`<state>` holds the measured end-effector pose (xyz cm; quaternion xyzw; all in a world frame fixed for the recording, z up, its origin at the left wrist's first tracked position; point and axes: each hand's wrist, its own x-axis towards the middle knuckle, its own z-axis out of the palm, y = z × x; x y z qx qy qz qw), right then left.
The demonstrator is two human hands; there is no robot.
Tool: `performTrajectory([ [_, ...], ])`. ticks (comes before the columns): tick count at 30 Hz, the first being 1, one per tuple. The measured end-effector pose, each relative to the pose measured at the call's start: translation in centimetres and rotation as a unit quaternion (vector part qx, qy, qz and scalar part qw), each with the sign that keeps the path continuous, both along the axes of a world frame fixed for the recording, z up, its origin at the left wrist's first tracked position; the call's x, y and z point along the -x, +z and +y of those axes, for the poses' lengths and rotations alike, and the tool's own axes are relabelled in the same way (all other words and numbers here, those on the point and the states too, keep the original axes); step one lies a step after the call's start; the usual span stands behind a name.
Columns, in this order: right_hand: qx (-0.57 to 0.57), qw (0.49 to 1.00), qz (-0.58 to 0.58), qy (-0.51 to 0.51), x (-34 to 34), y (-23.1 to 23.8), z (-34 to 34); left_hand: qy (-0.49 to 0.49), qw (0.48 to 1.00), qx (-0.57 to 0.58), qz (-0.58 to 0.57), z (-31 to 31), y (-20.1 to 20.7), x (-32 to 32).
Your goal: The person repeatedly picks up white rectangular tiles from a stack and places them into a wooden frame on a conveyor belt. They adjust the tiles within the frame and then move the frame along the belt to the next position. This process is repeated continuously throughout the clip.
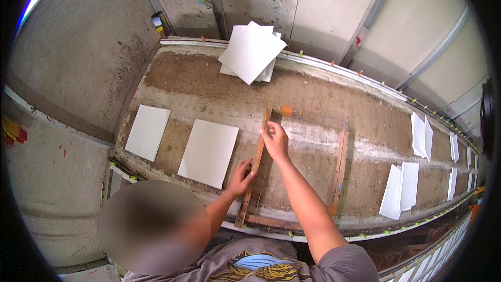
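Observation:
A wooden frame with worn bars and orange patches lies across the long brown table. Its left bar appears raised off the surface, though how far I cannot tell. My right hand grips the upper part of that bar, fingers bent around its edge. Lower down, my left hand is closed on the same bar from the outer side; its fingertips are partly hidden. To the left of the frame rests a white sheet, with another white sheet farther left.
A stack of white sheets sits fanned at the table's far edge, near the wall. More white sheets lie in rows to the right. Small green and orange clips line the table rail. A small can stands beyond the far left corner.

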<state>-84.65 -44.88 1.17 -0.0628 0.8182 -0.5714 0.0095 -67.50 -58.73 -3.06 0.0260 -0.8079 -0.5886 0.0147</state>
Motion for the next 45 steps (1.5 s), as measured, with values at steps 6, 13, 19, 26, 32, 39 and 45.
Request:
performTrajectory([
  [6, 0.093, 0.992, -0.079, -0.024, 11.0, -2.5, -8.9, -0.011, 0.998, 0.043, 0.049, -0.7, -1.5, -0.5],
  [13, 0.143, 0.967, -0.169, -0.129, 18.8, -5.1, -13.9, -0.012, 0.996, 0.077, 0.041, -0.9, -1.0, -0.6],
  [19, 0.198, 0.943, -0.189, -0.188, 21.3, -6.8, -16.1, -0.013, 0.996, 0.079, 0.025, -0.8, -0.9, -0.6],
  [26, 0.262, 0.921, -0.244, -0.153, 21.7, -2.6, -15.0, -0.001, 0.997, 0.075, 0.013, -0.7, -0.6, -1.0],
  [32, 0.347, 0.909, -0.202, -0.113, 20.2, -0.6, -10.7, -0.003, 0.997, 0.078, 0.027, -0.6, -1.2, -0.8],
  [39, 0.336, 0.924, -0.150, -0.104, 11.9, 1.7, -0.9, 0.030, 0.998, 0.021, 0.043, -0.3, -1.3, -0.5],
  [45, 0.255, 0.943, -0.161, -0.143, 1.0, 2.8, 10.4, 0.039, 0.994, 0.052, 0.093, -0.3, -1.4, -0.4],
])
